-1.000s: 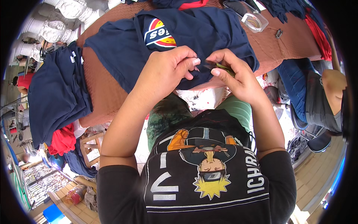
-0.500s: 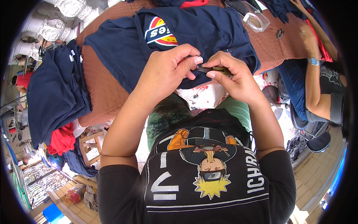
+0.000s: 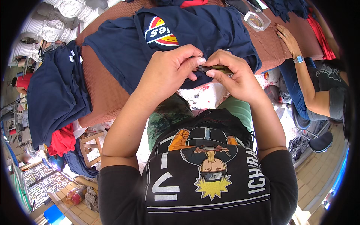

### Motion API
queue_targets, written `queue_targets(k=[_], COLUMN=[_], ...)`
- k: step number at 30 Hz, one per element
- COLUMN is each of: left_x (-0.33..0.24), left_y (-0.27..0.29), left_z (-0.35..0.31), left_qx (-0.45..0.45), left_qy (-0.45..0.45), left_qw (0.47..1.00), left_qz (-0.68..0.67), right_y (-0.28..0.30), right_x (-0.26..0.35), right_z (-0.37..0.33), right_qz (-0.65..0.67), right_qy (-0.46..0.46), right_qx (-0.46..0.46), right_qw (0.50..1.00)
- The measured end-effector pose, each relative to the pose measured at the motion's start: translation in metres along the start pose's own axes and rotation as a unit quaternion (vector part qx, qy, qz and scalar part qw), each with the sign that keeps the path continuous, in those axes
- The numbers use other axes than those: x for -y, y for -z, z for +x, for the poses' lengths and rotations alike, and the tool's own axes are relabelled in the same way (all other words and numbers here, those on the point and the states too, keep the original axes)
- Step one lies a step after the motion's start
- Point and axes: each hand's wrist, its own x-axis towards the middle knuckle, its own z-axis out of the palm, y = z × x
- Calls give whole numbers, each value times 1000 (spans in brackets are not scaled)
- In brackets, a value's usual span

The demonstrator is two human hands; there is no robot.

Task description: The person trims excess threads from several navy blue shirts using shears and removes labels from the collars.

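Note:
My left hand (image 3: 170, 71) and my right hand (image 3: 233, 73) meet at the near edge of a navy shirt (image 3: 195, 33) with a red, yellow and white printed patch, spread on a brown table (image 3: 101, 90). Both hands pinch a small dark tool (image 3: 216, 68) held between their fingertips against the shirt's hem. The tool is mostly hidden by my fingers, so its exact kind is unclear.
A stack of navy shirts (image 3: 56, 90) hangs over the table's left end, with red cloth (image 3: 62, 140) below it. A clear plastic box (image 3: 257, 19) sits at the far side. A co-worker's arm with a wristwatch (image 3: 300, 71) rests on the table at right. A wooden stool (image 3: 90, 148) stands lower left.
My hands have stayed together at the shirt's hem with small finger shifts. The co-worker at right has reached an arm onto the table.

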Motion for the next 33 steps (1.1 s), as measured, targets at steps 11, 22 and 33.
queue_targets(k=[11,22,33], left_x=[-8,-41,40], left_y=[10,68,-51], left_z=[-5,-61,-55], left_qx=[-31,-34,-126], left_qy=[-107,-316,-284], left_qw=[993,947,905], left_qz=[40,52,290], right_y=[6,30,23], right_x=[-2,-7,-7], right_z=[0,-5,-4], right_qz=[-24,-34,37], right_qy=[10,-21,-65], right_qx=[-18,-119,-117], right_qw=[1000,992,990])
